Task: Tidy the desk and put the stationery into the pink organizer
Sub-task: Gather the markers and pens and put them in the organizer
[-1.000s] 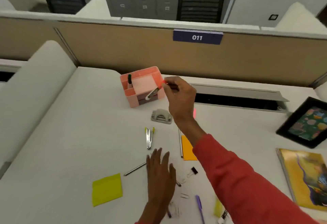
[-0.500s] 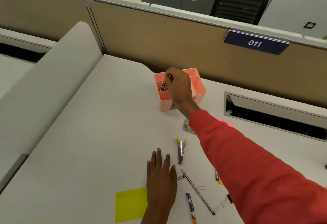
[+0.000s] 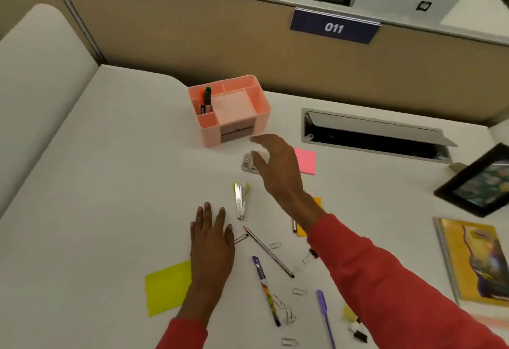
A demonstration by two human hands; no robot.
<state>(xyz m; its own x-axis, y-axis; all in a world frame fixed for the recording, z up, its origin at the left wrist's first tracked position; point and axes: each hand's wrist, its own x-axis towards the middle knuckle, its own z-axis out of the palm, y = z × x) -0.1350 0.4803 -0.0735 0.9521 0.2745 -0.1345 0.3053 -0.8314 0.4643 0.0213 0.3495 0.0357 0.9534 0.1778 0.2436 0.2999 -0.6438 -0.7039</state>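
The pink organizer [image 3: 256, 106] stands at the back of the white desk [image 3: 110, 183]. In its left rear slot stand a green-capped marker [image 3: 207, 95] and an orange marker [image 3: 202, 100]. My right hand [image 3: 275, 166] hovers just in front of the organizer, fingers loosely spread, holding nothing, above a grey staple remover [image 3: 247, 161]. My left hand [image 3: 212, 241] lies flat on the desk. Around it lie a stapler [image 3: 240, 202], a pencil [image 3: 268, 251], a patterned pen [image 3: 265, 289], a purple pen [image 3: 325, 314] and several paper clips.
A yellow sticky pad [image 3: 168, 286] lies left of my left wrist, a pink pad [image 3: 305, 160] and an orange pad [image 3: 316, 202] beside my right arm. A cable tray slot [image 3: 374, 135], a black picture frame [image 3: 479, 183] and a yellow notebook [image 3: 476, 260] occupy the right side.
My right hand carried the orange marker to the organizer, left it in the left rear slot, and has drawn back toward me with nothing in it. My left hand stayed flat.
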